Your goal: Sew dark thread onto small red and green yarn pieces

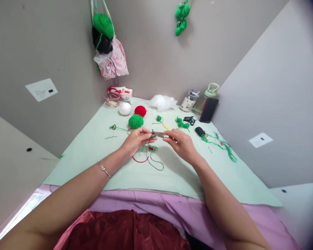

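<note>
My left hand [140,139] pinches a small green and red crocheted piece [153,133] between thumb and fingers. Green yarn ends and a dark thread [158,167] trail from it onto the table. In the fingers of my right hand [179,141] are small grey thread snips [158,134], whose tip reaches the piece at my left fingertips. My fingers partly hide both things. Just below, another small green and red crocheted piece [151,148] lies beside a red strand [140,161].
Behind my hands sit balls of green yarn [136,121], red yarn [140,111] and white yarn [125,108], with white stuffing [163,102] farther back. A yellow-handled crochet hook [166,127] lies near my right hand. Black scissors [189,120], a phone [209,110] and green scraps [228,149] are rightward.
</note>
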`<state>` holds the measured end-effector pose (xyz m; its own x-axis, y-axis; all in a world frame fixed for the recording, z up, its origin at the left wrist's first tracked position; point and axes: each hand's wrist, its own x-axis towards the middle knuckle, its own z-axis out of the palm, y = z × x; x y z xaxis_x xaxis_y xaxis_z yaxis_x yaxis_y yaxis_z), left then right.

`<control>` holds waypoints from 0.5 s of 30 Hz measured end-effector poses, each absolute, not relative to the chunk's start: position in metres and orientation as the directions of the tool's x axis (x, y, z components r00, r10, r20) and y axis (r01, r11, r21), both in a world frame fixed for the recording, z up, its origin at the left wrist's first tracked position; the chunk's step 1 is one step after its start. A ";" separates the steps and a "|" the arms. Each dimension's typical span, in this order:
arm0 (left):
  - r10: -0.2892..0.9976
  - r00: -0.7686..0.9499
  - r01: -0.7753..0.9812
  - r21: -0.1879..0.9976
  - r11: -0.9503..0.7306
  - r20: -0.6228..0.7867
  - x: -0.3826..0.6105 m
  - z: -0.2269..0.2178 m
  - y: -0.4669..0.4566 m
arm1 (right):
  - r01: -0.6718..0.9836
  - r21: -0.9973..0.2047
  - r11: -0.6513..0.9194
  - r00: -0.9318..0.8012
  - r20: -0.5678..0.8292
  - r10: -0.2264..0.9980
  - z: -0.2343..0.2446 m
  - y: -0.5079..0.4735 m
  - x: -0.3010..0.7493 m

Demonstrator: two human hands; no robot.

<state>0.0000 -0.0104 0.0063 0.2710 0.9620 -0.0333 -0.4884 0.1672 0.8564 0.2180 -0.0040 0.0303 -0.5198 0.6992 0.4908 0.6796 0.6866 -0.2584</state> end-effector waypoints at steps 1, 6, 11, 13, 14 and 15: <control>0.962 0.272 -0.487 0.857 0.166 -0.032 0.000 0.006 -0.010 | 0.682 -0.253 0.687 -0.522 0.490 0.698 0.030 -0.004 0.218; 0.963 0.269 -0.487 0.858 0.164 -0.031 0.000 0.005 -0.010 | 0.693 -0.195 0.694 -0.538 0.500 0.678 0.031 -0.005 0.217; 0.963 0.269 -0.486 0.859 0.158 -0.025 0.000 0.005 -0.010 | 0.699 -0.172 0.695 -0.545 0.501 0.672 0.033 -0.007 0.216; 0.964 0.266 -0.485 0.860 0.159 -0.028 0.000 0.006 -0.010 | 0.698 -0.171 0.695 -0.545 0.502 0.671 0.033 -0.007 0.216; 0.963 0.266 -0.484 0.860 0.161 -0.030 0.000 0.007 -0.011 | 0.699 -0.172 0.694 -0.544 0.503 0.672 0.033 -0.007 0.216; 0.963 0.268 -0.483 0.861 0.163 -0.032 0.000 0.007 -0.011 | 0.700 -0.174 0.693 -0.542 0.502 0.674 0.033 -0.007 0.216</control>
